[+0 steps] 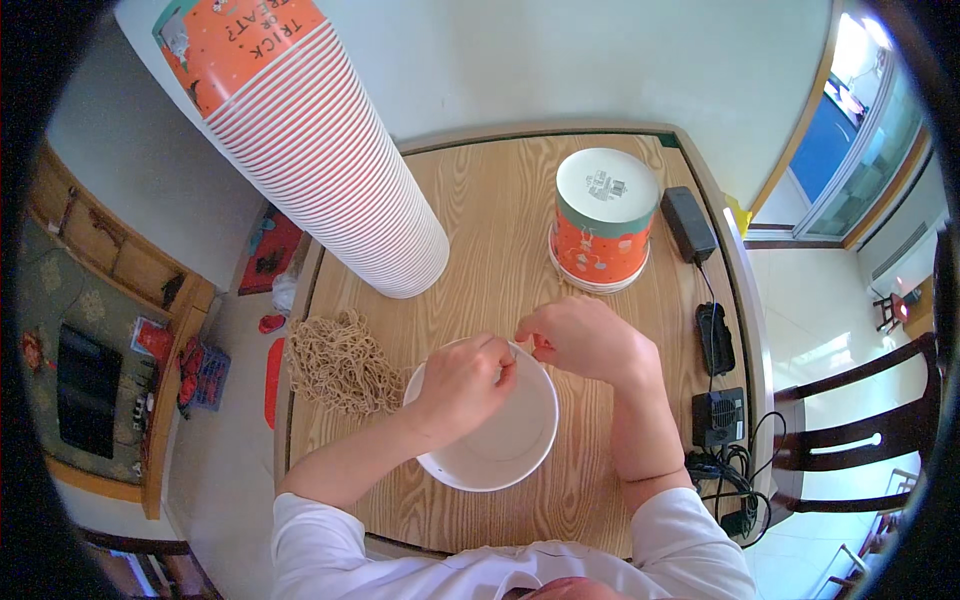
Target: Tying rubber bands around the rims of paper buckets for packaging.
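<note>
A round white paper bucket [540, 440] stands mouth up on the wooden table in front of me. My left hand [462, 385] is over its far left side, with the fingers closed in a pinch. Beyond the far right rim, my right hand [592, 342] has its thumb and fingertips pressed together. Whatever either pinch holds is too small or hidden to make out. A loose heap of beige cord [345, 365] lies left of the bucket. Farther right, an orange and green bucket [600, 240] rests upside down, with more than one white rim at its base.
A tall stack of nested paper buckets [345, 180] rises at the far left of the table. Along the right edge lie a black power adapter [689, 225], a black tray [714, 338], a black box [719, 416] and tangled cables [735, 475]. A dark chair [850, 440] stands to the right.
</note>
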Demonstrator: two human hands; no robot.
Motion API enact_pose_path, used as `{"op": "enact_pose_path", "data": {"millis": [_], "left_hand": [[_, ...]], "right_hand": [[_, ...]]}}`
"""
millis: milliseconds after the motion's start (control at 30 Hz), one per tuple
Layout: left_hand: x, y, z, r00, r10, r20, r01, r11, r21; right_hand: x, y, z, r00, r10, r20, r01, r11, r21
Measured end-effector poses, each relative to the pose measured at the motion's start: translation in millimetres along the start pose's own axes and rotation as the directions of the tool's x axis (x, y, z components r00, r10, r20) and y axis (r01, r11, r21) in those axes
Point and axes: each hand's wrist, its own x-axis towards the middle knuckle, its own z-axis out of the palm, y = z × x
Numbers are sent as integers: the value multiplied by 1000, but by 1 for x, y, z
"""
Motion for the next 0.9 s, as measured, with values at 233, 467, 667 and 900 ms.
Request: {"op": "enact_pose_path", "data": {"millis": [233, 467, 667, 900], "left_hand": [[-1, -4, 5, 996, 63, -67, -63, 998, -5], [2, -2, 2, 1000, 15, -17, -15, 1000, 26], [3, -4, 1, 1000, 7, -22, -6, 1000, 19], [-1, -9, -3, 995, 20, -94, -15, 998, 59]], "right_hand": [[-2, -1, 0, 999, -22, -29, 22, 1000, -4], [0, -6, -6, 997, 44, 59, -45, 999, 25], [6, -5, -6, 996, 29, 80, -29, 1000, 7], [8, -8, 1, 1000, 20, -21, -19, 999, 49]]}}
